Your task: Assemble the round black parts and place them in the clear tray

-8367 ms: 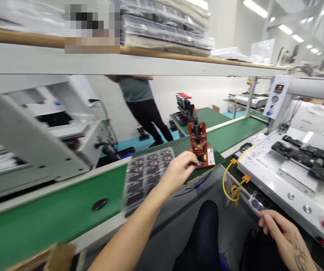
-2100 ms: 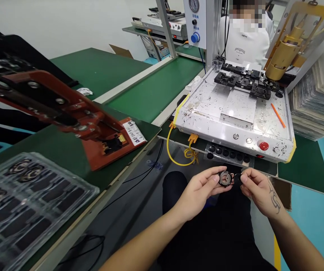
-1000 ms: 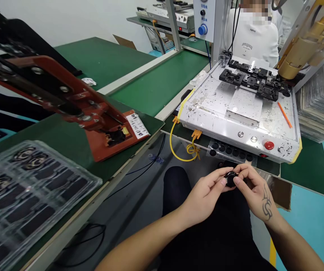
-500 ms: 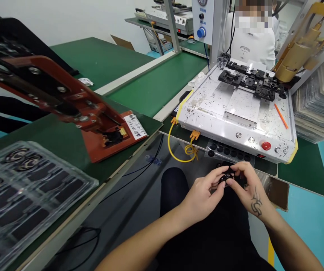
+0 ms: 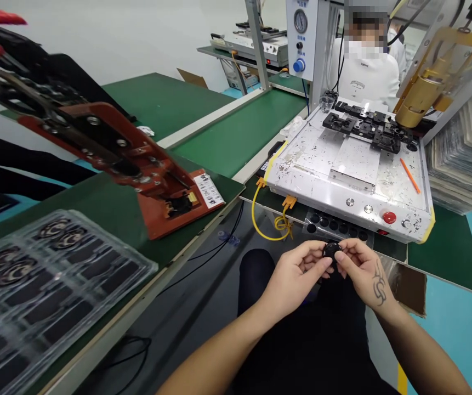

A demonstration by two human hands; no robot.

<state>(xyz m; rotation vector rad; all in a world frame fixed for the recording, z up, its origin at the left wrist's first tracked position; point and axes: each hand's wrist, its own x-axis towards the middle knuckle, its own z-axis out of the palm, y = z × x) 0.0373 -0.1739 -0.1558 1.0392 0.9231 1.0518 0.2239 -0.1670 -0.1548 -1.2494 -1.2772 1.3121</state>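
Between my two hands, above my lap, is a small round black part (image 5: pixel 331 250) with a glossy face; its exact kind is not clear. My left hand (image 5: pixel 299 274) grips its left side with thumb and fingers. From the other side my right hand (image 5: pixel 358 265) pinches it, thumb pressed on the edge. Just beyond my hands, a clear sheet with round black discs (image 5: pixel 333 225) lies under the front of the white machine (image 5: pixel 322 189). On that machine's bed sit black fixture blocks (image 5: pixel 367 127).
A red toggle press (image 5: pixel 153 214) stands on the green bench at left, beside a clear tray (image 5: pixel 145 267) of ring-shaped parts. An orange stick (image 5: pixel 410 175) lies on the machine near a red button (image 5: pixel 389 218). Yellow cables (image 5: pixel 256 219) hang below. A person in white (image 5: pixel 357 77) sits beyond.
The view has shifted, so the benches and press sit further right and lower. The black part has turned in my fingers and now shows its round face. Both hands still hold it.
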